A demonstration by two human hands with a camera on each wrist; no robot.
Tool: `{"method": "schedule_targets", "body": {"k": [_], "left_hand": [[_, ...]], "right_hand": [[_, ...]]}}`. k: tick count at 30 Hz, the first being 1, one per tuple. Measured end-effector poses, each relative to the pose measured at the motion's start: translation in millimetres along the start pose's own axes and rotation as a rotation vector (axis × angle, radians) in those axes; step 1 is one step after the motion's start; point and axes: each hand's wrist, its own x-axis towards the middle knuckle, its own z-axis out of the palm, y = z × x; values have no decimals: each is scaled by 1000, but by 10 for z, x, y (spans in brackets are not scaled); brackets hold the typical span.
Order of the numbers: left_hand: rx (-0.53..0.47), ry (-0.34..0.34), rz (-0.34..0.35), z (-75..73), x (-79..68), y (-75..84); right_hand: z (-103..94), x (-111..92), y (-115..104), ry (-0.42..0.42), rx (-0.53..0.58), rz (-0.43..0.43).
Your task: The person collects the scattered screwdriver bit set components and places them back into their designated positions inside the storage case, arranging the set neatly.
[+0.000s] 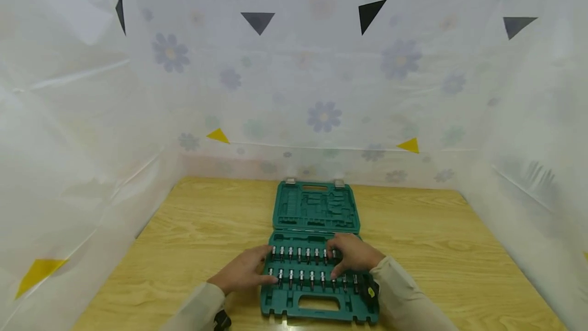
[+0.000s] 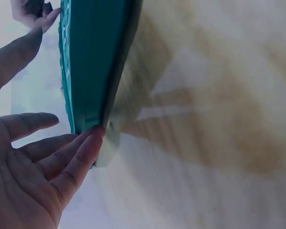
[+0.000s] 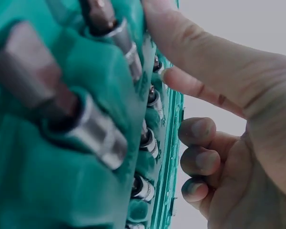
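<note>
A green socket-bit case lies unfolded on the table, with two rows of metal bit sockets seated in its near half. My left hand is at the left side of the case, thumb over the lower row. In the left wrist view its fingertips touch the case's side corner, fingers extended. My right hand spreads over the right end of the rows, thumb by the lower row and index finger by the upper. Nothing shows between that thumb and finger; the right wrist view shows its other fingers loosely bent.
The recessed lid lies folded back beyond the rows, two latches at its far edge. A wood-grain table extends on both sides. White floral sheeting with black and yellow triangles encloses the back and sides.
</note>
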Motion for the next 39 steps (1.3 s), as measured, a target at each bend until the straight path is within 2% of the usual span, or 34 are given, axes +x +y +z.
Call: {"method": "schedule_targets", "body": {"k": [4,7,11,16,21,32,39], "left_hand": [[-12,-13,-41,-60,42,-49],[-43,-28,-38,-99,77,-92],[-34,-48,-8,-145,134,-119],[10,-40,-8,-185,223,-142],[-6,-16,-27,-215,296,-166],[-111,49,-81,-290,494,-249],[-146,106,-137,-331,672,-283]], "right_hand": [[0,-38,14,22,32,1],[-26,-90,45,63,68,-4],[-69,-171,114,156,120,-10],[-90,-240,236,294,117,-12],[-127,-282,341,369,117,46],[-203,-256,568,472,210,215],[-211,-242,757,498,240,249]]}}
